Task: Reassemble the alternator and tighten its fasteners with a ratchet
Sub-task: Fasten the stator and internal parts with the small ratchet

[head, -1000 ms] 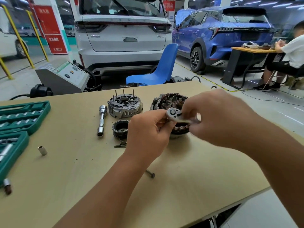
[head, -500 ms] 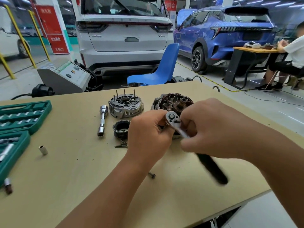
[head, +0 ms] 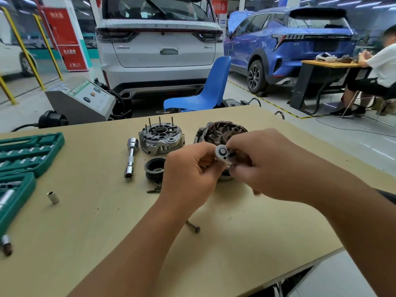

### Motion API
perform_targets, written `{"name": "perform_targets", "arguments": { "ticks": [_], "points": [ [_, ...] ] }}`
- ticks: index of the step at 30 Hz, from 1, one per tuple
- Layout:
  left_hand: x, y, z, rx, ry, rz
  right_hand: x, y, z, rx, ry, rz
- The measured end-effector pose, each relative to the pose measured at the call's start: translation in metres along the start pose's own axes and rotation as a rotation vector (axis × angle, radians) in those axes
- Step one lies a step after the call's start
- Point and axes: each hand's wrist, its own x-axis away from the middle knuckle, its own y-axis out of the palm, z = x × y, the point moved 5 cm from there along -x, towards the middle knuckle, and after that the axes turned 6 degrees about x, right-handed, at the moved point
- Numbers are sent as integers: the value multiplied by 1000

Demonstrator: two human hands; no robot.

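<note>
left hand [head: 190, 174] + right hand [head: 265, 166]: both pinch ratchet [head: 222, 154] head | alternator [head: 222, 133] just behind them

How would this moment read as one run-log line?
left hand: grips round silver ratchet head | right hand: grips ratchet | brown rotor half: behind, on table

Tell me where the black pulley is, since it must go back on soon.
In the head view the black pulley lies on the table left of the left hand, just in front of the silver end housing and right of the long socket.
</note>
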Motion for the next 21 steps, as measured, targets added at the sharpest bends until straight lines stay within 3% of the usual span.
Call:
{"name": "perform_targets", "arguments": {
  "ticks": [2, 4, 8, 10, 16, 21],
  "points": [
    [2, -8, -7, -45, -51, 20, 4, 8, 6, -220, -9, -71],
    [4, -17, -14, -201, -83, 11, 3, 0, 22, -297, -3, 85],
    [6, -9, -14, -365, -94, -43, 7, 6, 54, -1175, 92, 324],
    [7, -3, -10, -392, -86, -10, 6, 21, 59, -1416, 99, 374],
    [10, -2, -10, -419, -96, 14, 8, 67, 67, -1804, 130, 377],
    [11, 1, -12, -409, -122, 40, 11, 71, 72, -1836, 106, 344]
  ]
}}
